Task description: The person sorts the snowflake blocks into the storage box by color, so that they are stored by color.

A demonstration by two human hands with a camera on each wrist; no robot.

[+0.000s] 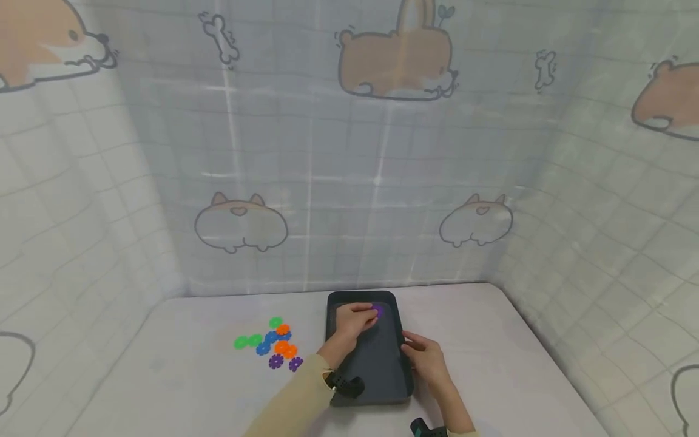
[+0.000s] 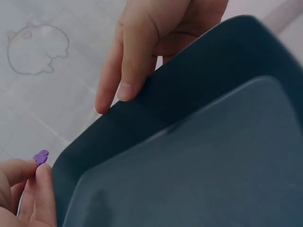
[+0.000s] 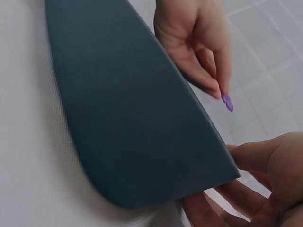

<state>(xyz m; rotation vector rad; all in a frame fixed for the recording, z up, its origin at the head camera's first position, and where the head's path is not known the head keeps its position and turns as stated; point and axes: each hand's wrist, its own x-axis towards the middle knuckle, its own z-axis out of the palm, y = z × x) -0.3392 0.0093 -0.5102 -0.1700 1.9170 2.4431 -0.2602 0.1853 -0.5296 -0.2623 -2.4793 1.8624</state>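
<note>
My left hand (image 1: 351, 323) pinches a purple snowflake disc (image 1: 378, 311), a small notched plastic piece, between thumb and fingertips above the far part of a dark rectangular tray (image 1: 377, 373). In the left wrist view the purple disc (image 2: 41, 157) sticks out past the fingertips. The right wrist view shows the disc (image 3: 227, 102) edge-on, apart from the tray. At the tray's right side my right hand (image 1: 428, 363) grips the rim, with fingers on both sides of the wall (image 3: 142, 109). Part of the tray is hidden under the left hand and forearm.
Left of the tray, several loose snowflake discs lie on the white table: green (image 1: 255, 340), blue (image 1: 264, 348), orange (image 1: 281, 347) and purple (image 1: 276, 362). A curtain (image 1: 349, 243) printed with cartoon dogs surrounds the table's back and sides.
</note>
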